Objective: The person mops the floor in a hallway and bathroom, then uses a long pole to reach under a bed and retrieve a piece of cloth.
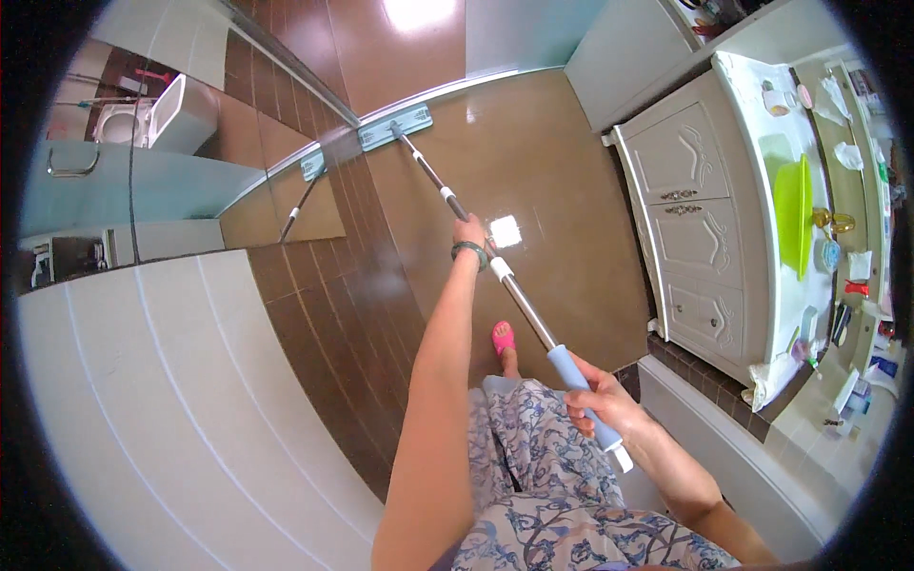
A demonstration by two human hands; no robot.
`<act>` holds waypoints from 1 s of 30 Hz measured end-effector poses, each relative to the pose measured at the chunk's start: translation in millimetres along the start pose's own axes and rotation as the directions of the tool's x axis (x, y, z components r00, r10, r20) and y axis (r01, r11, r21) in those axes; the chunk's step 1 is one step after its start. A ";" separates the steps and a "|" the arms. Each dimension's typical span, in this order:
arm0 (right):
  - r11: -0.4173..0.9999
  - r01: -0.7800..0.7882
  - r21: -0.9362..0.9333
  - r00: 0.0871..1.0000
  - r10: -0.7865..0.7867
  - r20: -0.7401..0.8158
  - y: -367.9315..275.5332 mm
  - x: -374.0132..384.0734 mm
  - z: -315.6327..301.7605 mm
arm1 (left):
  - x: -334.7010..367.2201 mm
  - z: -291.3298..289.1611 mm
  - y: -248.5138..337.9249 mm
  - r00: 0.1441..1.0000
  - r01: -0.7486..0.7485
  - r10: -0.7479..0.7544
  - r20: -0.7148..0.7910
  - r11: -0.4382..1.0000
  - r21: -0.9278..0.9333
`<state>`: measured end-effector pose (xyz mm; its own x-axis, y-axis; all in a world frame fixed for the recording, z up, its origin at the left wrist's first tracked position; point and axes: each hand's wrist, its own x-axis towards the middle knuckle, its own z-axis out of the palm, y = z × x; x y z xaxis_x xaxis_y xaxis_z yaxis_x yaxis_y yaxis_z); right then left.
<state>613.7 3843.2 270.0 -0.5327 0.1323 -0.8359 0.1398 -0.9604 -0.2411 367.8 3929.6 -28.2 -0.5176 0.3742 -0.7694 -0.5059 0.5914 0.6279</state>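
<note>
A flat mop with a long metal pole (526,303) runs from my lap up to the far left of the floor. Its light blue flat head (413,120) lies on the brown tiles, in the corner where the wall meets a white threshold strip. My left hand (468,233), with a green bangle at the wrist, is wrapped round the middle of the pole. Lower down, my right hand (606,400) grips the pale blue handle (569,367) near its end. Some of the right fingers are hidden behind the handle.
On the right stands a white cabinet (687,247) with a green basin (792,214) and toiletries on top. A mirrored wall (190,181) at left reflects the mop and a toilet. Below it is white wall panelling (171,381). My pink slipper (504,339) is on the shiny brown floor (562,257).
</note>
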 end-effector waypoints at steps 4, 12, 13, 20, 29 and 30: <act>0.992 0.075 0.099 0.995 -0.068 -0.069 3.7 -9.7 -8.2 | 0.5 15.1 -0.2 0.999 0.018 -0.015 -0.031 0.995 0.103; 0.993 0.112 0.021 0.963 -0.103 -0.249 13.5 -32.8 -22.2 | -32.5 80.9 -5.6 0.988 0.065 -0.082 0.129 0.988 0.137; 0.993 0.118 -0.026 0.973 -0.121 -0.196 11.5 -35.1 -27.1 | -32.2 76.8 -8.7 0.984 0.062 -0.081 0.161 0.991 0.121; 0.972 -0.027 -0.232 0.959 -0.040 -0.279 48.2 -108.8 -85.0 | -103.7 91.4 -65.8 0.931 0.163 -0.136 0.340 0.985 -0.051; 0.946 -0.196 -0.258 0.927 0.092 -0.365 59.9 -180.6 -121.8 | -179.4 84.2 -115.6 0.905 0.247 -0.214 0.369 0.968 -0.045; 0.946 -0.178 -0.270 0.939 0.081 -0.335 54.3 -181.9 -124.4 | -179.2 84.6 -107.4 0.912 0.247 -0.207 0.354 0.967 -0.070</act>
<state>822.1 3797.5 347.6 -0.2095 0.1289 -0.9693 0.4526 -0.8659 -0.2130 573.3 3859.5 32.3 -0.1232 0.4714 -0.8732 -0.6649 0.6140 0.4253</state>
